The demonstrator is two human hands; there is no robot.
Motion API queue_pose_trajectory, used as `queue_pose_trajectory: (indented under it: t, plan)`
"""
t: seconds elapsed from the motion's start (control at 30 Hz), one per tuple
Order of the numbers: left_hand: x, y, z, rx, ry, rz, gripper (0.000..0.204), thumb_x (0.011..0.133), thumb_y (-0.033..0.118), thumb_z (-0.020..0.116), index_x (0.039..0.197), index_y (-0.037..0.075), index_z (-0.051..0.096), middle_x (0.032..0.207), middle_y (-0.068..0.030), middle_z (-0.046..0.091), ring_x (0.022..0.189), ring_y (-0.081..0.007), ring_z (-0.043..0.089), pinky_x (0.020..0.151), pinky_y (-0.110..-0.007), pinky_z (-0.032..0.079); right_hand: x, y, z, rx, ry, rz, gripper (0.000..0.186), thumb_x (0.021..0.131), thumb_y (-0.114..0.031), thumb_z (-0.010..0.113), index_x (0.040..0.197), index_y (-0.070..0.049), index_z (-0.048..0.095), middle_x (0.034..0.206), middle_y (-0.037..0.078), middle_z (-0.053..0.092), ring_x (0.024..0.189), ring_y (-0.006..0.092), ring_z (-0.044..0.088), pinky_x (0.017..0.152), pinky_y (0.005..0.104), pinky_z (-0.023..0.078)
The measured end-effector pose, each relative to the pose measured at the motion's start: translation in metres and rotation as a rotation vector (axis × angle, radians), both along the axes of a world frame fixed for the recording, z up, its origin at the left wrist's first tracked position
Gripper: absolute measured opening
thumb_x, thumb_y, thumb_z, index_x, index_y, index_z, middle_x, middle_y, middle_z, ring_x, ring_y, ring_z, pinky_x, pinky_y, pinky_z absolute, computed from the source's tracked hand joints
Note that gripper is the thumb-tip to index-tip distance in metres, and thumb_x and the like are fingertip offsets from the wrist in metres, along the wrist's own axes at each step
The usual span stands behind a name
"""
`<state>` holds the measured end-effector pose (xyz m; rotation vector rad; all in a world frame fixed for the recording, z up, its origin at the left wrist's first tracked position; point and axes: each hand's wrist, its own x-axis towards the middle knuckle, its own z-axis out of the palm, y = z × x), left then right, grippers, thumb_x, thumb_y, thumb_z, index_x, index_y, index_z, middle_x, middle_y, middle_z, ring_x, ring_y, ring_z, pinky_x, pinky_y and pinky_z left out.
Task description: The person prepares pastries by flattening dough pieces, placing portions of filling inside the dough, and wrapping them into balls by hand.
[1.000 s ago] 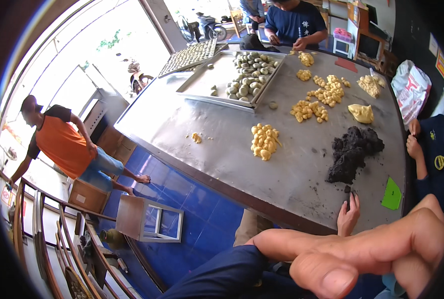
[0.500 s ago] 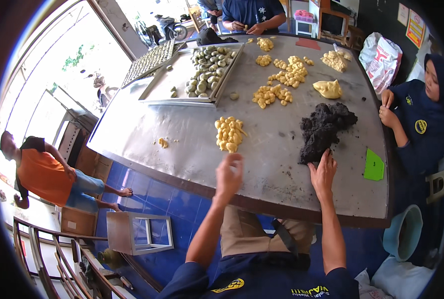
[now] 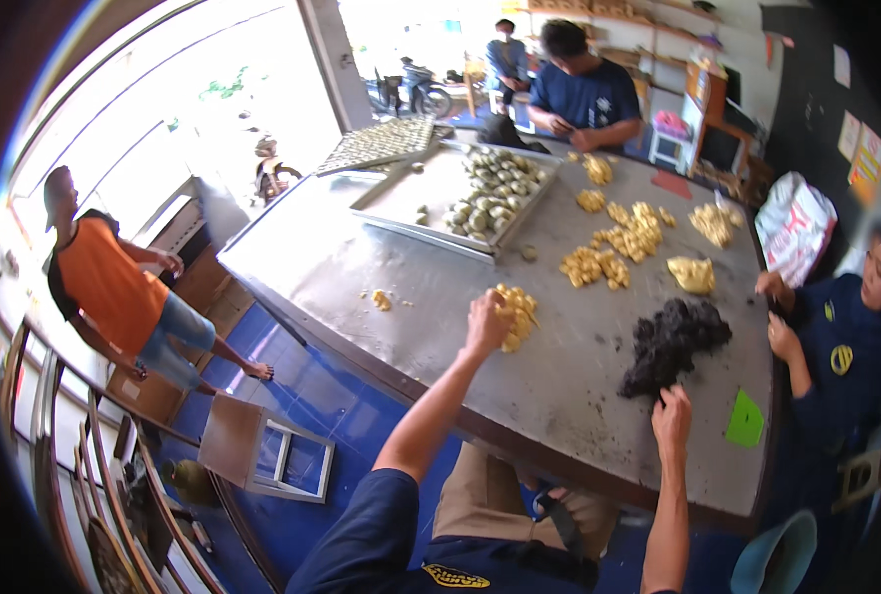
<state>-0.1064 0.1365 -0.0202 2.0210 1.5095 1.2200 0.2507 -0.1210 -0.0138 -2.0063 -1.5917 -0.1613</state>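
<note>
Head view, looking down over a long steel table [image 3: 381,267]. Left hand [image 3: 487,319] stretched out at about 12 o'clock from the body, resting on the near edge of a small heap of yellow dough pieces [image 3: 516,315]; fingers curled into the heap, but cannot tell whether a piece is actually pinched, since the back of the hand hides the fingertips. Heap lying just past the hand, toward 1 o'clock, touching it, with no clear long axis, only a rough clump.

Right hand [image 3: 671,414] lower and nearer the body, at the table's near side, fingers bent and loosely open, tips touching the foot of a dark, almost black mound of filling [image 3: 673,342]. Mound running from the hand up toward 1 o'clock, long axis slanting that way, wider at the far end. Nothing visibly lifted in that hand.

Left hand plainly nearer the yellow heap, right hand nearer the dark mound; heaps apart, with bare steel between. Green scraper [image 3: 744,420] flat on the table at 3 o'clock of the right hand, near but not touching. Tray of shaped balls [image 3: 480,193] well apart, far up the table at 12 o'clock.
</note>
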Motion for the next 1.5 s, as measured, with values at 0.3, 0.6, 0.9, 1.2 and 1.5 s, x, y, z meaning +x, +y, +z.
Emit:
queue_pose_trajectory:
  t: [0.3, 0.6, 0.9, 1.2, 1.5]
  plan:
    - [-0.002, -0.101, 0.065, -0.203, 0.022, -0.372, 0.027, 0.092, 0.025, 0.074, 0.106, 0.001, 0.073, 0.1, -0.0193, 0.072, 0.077, -0.0299, 0.07, 0.071, -0.041, 0.056, -0.02, -0.067, -0.011, 0.029, 0.028, -0.022, 0.028, 0.085, 0.002, 0.069, 0.113, 0.007, 0.07, 0.114, 0.022, 0.063, 0.106, 0.0408, 0.061, 0.093, 0.0454, 0.049]
    - [0.046, -0.169, 0.056, 0.098, 0.899, -0.442, 0.051, 0.095, 0.051, 0.063, 0.102, 0.001, 0.072, 0.096, -0.0114, 0.069, 0.1, -0.0236, 0.063, 0.088, -0.04, 0.05, -0.008, -0.064, 0.023, -0.136, 0.098, -0.071, 0.044, 0.083, 0.003, 0.071, 0.127, 0.0, 0.064, 0.119, 0.024, 0.063, 0.111, 0.0422, 0.059, 0.098, 0.0479, 0.047]
    - [0.087, -0.099, 0.005, 0.523, 0.631, -0.332, 0.044, 0.092, 0.043, 0.06, 0.108, 0.001, 0.061, 0.115, -0.0155, 0.053, 0.116, -0.0328, 0.047, 0.108, -0.055, 0.029, -0.035, -0.059, 0.041, -0.282, -0.014, 0.035, 0.056, 0.084, 0.014, 0.053, 0.138, 0.0, 0.059, 0.136, 0.025, 0.056, 0.118, 0.0442, 0.055, 0.105, 0.0465, 0.045]
    - [0.091, -0.1, 0.003, 0.469, 0.69, -0.413, 0.028, 0.087, 0.027, 0.064, 0.105, 0.006, 0.06, 0.115, -0.013, 0.054, 0.117, -0.0326, 0.048, 0.105, -0.054, 0.029, 0.004, -0.032, 0.03, -0.11, 0.016, 0.135, 0.036, 0.085, -0.004, 0.073, 0.121, 0.001, 0.069, 0.116, 0.019, 0.063, 0.11, 0.0381, 0.061, 0.099, 0.0454, 0.051]
    - [0.055, -0.173, 0.006, 0.271, 0.709, -0.194, 0.03, 0.095, 0.024, 0.06, 0.118, 0.005, 0.061, 0.111, -0.01, 0.057, 0.117, -0.0292, 0.05, 0.104, -0.051, 0.029, -0.004, -0.043, 0.028, -0.205, 0.124, 0.095, 0.017, 0.089, -0.001, 0.066, 0.102, 0.0, 0.077, 0.097, 0.015, 0.068, 0.097, 0.035, 0.066, 0.087, 0.0431, 0.056]
